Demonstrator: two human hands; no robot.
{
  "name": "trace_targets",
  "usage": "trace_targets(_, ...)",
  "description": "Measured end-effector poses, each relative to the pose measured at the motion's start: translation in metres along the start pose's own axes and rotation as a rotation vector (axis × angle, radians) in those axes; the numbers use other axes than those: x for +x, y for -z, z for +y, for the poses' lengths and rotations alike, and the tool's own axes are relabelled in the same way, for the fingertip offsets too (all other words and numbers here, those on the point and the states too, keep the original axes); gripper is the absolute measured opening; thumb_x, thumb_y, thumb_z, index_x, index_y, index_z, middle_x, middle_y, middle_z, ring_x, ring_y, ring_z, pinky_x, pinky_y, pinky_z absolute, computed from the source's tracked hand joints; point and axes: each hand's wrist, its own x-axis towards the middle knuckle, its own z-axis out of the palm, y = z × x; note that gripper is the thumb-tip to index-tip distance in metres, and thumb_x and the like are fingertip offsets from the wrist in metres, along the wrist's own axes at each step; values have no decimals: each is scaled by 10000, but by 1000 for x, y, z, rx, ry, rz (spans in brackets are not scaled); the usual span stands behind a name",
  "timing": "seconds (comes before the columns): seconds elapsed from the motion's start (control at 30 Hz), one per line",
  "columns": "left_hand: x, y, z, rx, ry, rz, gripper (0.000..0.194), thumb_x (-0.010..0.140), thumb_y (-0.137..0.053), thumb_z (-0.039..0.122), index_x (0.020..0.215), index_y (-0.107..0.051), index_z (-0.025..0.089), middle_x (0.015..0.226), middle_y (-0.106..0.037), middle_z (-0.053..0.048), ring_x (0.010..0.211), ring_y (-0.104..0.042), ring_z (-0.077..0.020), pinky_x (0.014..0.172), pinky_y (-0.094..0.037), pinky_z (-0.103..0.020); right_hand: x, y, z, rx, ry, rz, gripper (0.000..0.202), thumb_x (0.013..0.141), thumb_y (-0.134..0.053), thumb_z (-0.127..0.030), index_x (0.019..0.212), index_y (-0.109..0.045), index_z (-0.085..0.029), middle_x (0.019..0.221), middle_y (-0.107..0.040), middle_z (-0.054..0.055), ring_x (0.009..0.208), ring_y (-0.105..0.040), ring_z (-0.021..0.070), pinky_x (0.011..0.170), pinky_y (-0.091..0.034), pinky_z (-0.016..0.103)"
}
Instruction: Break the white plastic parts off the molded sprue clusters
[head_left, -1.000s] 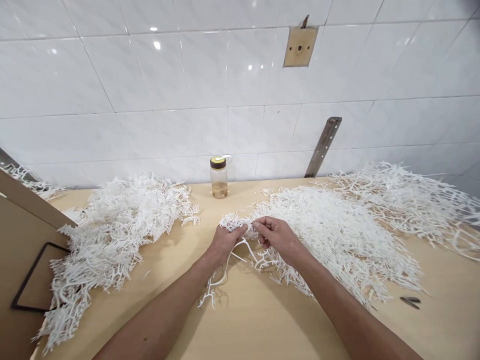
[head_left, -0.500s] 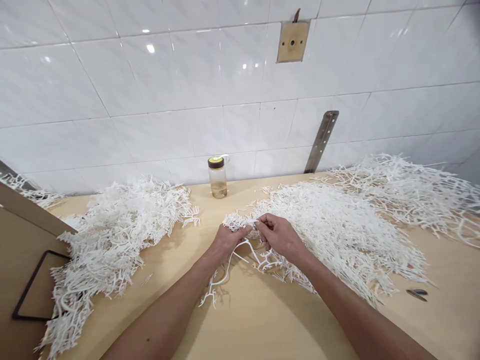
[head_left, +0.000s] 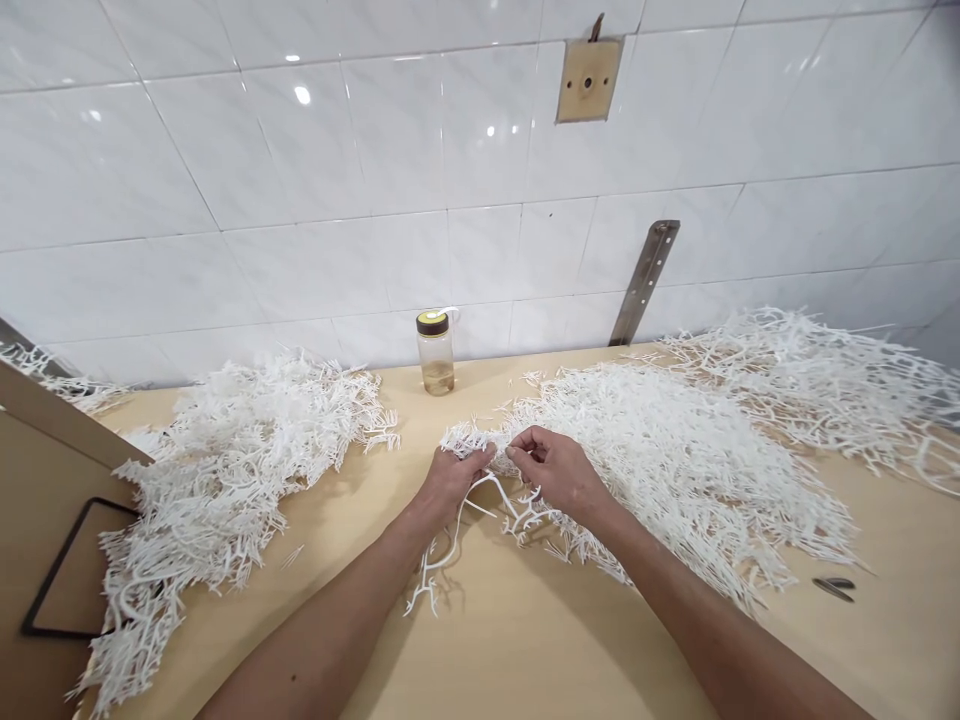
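Observation:
Near the middle of the table, my left hand (head_left: 451, 476) is closed on a bunch of white branched pieces (head_left: 463, 438). A thin white branching strand (head_left: 452, 545) hangs below it toward the table. Just to the right, my right hand (head_left: 551, 468) has its thumb and index finger pinched together; anything between the tips is too small to make out. The large right-hand pile of white pieces (head_left: 690, 450) lies beside and behind that hand. Another white pile (head_left: 232, 460) spreads over the table's left side.
A lidded bottle (head_left: 436, 355) stands near the tiled wall. Small dark tweezers or snips (head_left: 834, 588) lie at the right. A metal strip (head_left: 646, 283) leans on the wall. Looser white strands (head_left: 817, 380) cover the back right, and a brown box (head_left: 52, 520) with a black handle is left.
My hands are slightly farther apart, with a small gap between their fingertips. The left hand and its bunch have shifted a little left, and the hanging strand has swung slightly right.

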Motion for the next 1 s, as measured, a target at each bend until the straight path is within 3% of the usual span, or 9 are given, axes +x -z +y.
trace_targets(0.13,0,1,1,50,-10,-36,423,538,-880,451,598,-608,133,559,-569,-13,535,-488,-129,549,-373,-278,0,3,-3,-39,44,31,201,826,-571,-382,756,-625,-202,580,-611,-2,469,-534,132,432,-437,243)
trace_targets(0.33,1,2,3,112,-5,-69,480,548,-863,488,537,-512,161,484,-422,54,479,-346,-81,507,-281,-262,0,4,-4,-28,-1,7,167,823,-574,-359,760,-606,-208,614,-623,-7,433,-532,125,436,-452,262)
trace_targets(0.57,-2,-3,4,63,-31,3,435,565,-862,446,559,-529,166,482,-440,55,482,-372,-87,528,-320,-260,1,-1,-1,-57,34,29,97,782,-584,-281,763,-635,-200,689,-662,4,495,-563,118,465,-447,241)
trace_targets(0.8,1,1,3,69,-41,-73,421,569,-869,461,616,-588,151,538,-529,22,518,-435,-104,532,-349,-258,1,1,1,18,16,-14,168,828,-568,-344,776,-631,-197,616,-623,-9,457,-545,114,445,-440,234)
trace_targets(1.0,1,2,6,100,-11,-111,418,557,-879,442,602,-571,164,455,-446,61,449,-346,-78,483,-289,-253,-1,4,-1,85,11,-37,223,864,-552,-403,755,-580,-210,538,-563,-30,411,-544,124,432,-449,251)
